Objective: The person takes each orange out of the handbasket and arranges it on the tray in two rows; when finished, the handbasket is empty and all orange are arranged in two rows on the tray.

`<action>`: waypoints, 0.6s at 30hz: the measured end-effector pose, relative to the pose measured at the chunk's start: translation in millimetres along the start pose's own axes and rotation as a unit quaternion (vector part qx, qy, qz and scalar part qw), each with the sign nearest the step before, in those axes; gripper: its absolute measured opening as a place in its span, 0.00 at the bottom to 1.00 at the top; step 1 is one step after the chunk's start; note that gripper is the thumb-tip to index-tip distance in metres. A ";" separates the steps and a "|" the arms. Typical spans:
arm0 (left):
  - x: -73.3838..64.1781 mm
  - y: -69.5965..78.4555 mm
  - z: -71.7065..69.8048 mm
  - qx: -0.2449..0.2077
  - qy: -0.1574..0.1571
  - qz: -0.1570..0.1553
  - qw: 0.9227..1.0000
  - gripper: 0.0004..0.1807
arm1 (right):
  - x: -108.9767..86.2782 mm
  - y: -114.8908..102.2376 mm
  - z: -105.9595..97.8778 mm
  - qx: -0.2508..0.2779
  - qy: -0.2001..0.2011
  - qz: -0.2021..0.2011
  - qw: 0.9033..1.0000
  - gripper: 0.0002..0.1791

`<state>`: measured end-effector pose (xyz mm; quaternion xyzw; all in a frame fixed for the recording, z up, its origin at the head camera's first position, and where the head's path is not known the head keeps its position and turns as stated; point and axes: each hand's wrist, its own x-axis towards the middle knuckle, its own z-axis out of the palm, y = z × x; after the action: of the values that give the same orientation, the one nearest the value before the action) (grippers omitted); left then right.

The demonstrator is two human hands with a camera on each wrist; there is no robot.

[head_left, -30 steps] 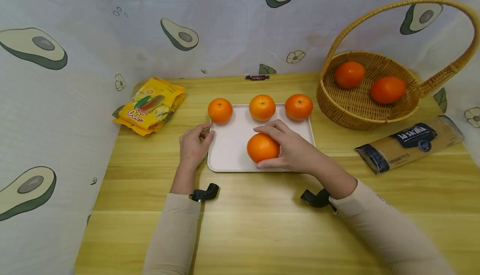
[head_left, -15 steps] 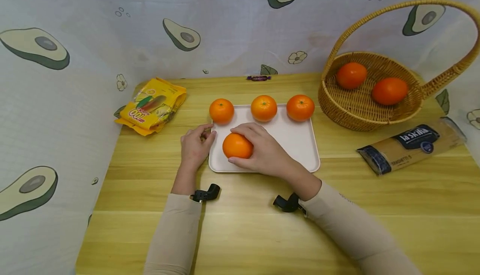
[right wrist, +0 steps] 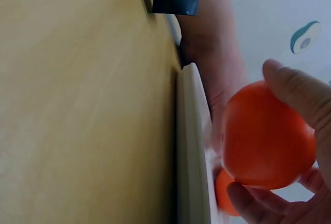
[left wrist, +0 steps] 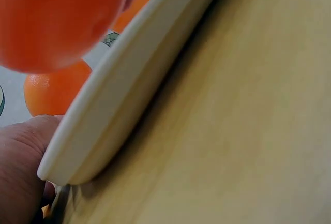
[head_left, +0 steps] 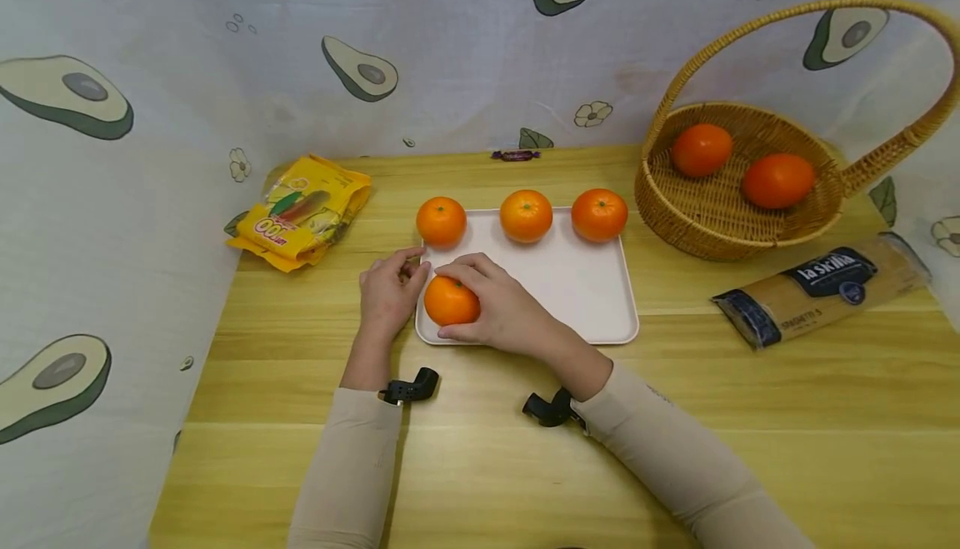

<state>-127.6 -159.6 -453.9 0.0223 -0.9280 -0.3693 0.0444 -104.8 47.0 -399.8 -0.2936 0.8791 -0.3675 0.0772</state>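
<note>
In the head view a white rectangular tray (head_left: 570,291) lies on the table. My right hand (head_left: 510,311) grips an orange (head_left: 452,301) over the tray's front left corner, thumb on the near side and fingers on the far side. The right wrist view shows that orange (right wrist: 266,138) above the tray rim (right wrist: 194,131). At the tray's left edge, my left hand (head_left: 386,295) holds the rim between thumb and bent fingers. Three more oranges stand along the tray's back: one at the left corner (head_left: 441,222), a middle orange (head_left: 526,216) and a right orange (head_left: 599,215).
A wicker basket (head_left: 686,232) with a tall handle stands at the back right, two orange fruits (head_left: 778,181) inside. Before it lies a spaghetti pack (head_left: 825,286). A yellow snack bag (head_left: 300,212) lies at the left, and a small purple-wrapped candy (head_left: 516,155) at the back.
My right hand has carried the orange leftward across the tray, from right of its middle to the front left corner. My left hand has stayed at the tray's left edge.
</note>
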 end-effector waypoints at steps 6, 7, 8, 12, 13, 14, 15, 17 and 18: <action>0.9 -0.8 -0.7 0.002 -0.001 0.002 1.000 0.18 | 1.0 0.4 5.7 -0.038 -0.031 0.000 0.999 0.45; 1.2 -1.0 -0.5 0.002 -0.001 0.002 1.000 0.18 | 1.1 0.3 6.6 -0.041 -0.035 0.000 0.999 0.45; 1.4 -1.1 -0.4 0.002 -0.001 0.001 1.000 0.18 | 1.2 0.2 7.5 -0.042 -0.037 0.001 0.998 0.46; 1.5 -0.4 -0.4 0.001 0.000 0.003 1.000 0.19 | 0.8 0.7 11.1 -0.039 -0.045 -0.001 0.998 0.47; 1.4 -0.3 -0.3 0.001 -0.001 0.003 1.000 0.19 | 0.8 0.9 11.8 -0.037 -0.045 -0.004 0.998 0.47; 1.2 -0.1 -0.5 0.001 -0.001 0.003 1.000 0.19 | 0.6 1.2 12.7 -0.035 -0.046 -0.006 0.998 0.47; 1.1 0.0 -0.6 0.000 -0.001 0.003 1.000 0.19 | 0.6 1.6 13.7 -0.035 -0.045 -0.009 0.998 0.47; 0.5 0.4 -0.9 -0.001 -0.002 0.001 1.000 0.19 | 0.7 2.5 16.1 -0.031 -0.045 -0.015 0.998 0.46; 0.1 0.4 -1.0 -0.002 -0.002 0.000 1.000 0.19 | 0.7 2.9 17.5 -0.029 -0.044 -0.018 0.998 0.45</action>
<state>-127.6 -160.0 -452.9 0.0217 -0.9274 -0.3712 0.0421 -100.5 37.8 -414.3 -0.3271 0.8799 -0.3299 0.1003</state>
